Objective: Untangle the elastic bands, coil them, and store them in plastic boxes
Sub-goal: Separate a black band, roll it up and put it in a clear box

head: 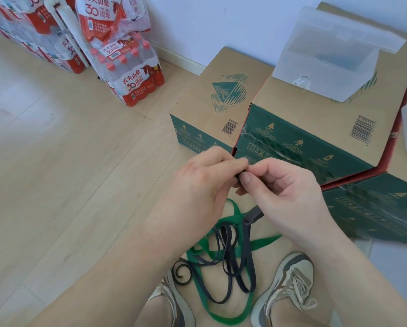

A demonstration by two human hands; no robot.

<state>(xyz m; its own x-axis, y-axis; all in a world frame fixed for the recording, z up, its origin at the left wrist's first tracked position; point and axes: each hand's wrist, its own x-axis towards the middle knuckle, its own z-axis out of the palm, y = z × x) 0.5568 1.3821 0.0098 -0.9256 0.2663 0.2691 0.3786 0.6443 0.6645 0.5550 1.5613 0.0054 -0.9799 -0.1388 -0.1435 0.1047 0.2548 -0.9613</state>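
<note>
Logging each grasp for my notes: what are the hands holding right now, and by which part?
Both hands, left hand and right hand, pinch the dark elastic band at its upper end; the rest hangs to the floor.

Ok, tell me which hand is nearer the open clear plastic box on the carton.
Right. The right hand sits below the plastic box, nearly in line with it; the left hand is further left. Both pinch the same dark band.
</note>
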